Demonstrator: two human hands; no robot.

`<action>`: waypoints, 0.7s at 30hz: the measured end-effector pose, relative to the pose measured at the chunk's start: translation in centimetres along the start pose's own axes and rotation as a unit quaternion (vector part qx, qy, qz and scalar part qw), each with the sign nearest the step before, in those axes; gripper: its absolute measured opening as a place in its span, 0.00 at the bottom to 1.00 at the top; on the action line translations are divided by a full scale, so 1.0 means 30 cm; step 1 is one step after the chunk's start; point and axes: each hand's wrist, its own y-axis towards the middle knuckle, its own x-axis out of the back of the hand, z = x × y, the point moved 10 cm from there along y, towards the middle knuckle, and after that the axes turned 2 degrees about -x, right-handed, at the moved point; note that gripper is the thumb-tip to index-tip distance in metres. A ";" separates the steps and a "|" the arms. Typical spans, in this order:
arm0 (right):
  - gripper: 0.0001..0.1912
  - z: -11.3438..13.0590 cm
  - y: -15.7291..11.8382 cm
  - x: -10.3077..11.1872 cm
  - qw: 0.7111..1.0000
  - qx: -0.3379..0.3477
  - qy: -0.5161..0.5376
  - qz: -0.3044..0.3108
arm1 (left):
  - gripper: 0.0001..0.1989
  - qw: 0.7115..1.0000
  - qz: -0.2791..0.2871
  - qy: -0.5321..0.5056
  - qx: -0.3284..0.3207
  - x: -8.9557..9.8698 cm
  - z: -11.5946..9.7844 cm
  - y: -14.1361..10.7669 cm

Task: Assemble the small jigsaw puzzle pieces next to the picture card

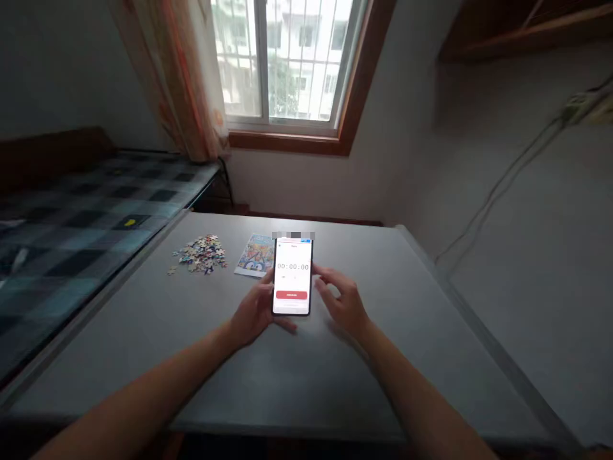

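Note:
A smartphone is held upright above the table, its lit screen showing a timer at 00:00:00 and a red button. My left hand is closed around its lower left side, with fingers reaching behind and below it. At the right edge of the phone is my right hand, index finger and thumb bent against that edge; the fingertips are partly hidden. Behind the phone lies a colourful picture sheet, partly covered by it. Left of the sheet, a heap of loose jigsaw pieces is spread on the table.
The grey-covered table reaches toward the wall beneath a barred window. A bed with checked bedding stands along the left, by a patterned curtain. Cables hang on the right wall.

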 end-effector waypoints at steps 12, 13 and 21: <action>0.15 -0.016 0.004 -0.010 1.000 -0.018 -0.007 0.014 | 0.32 1.000 0.001 -0.022 -0.011 0.005 -0.004 -0.006; 0.15 -0.015 0.004 -0.011 1.000 -0.018 -0.008 0.016 | 0.32 1.000 -0.001 -0.024 -0.012 0.005 -0.005 -0.006; 0.13 -0.009 0.005 -0.012 1.000 -0.009 -0.006 0.018 | 0.27 0.998 -0.029 -0.050 0.007 0.031 0.014 0.002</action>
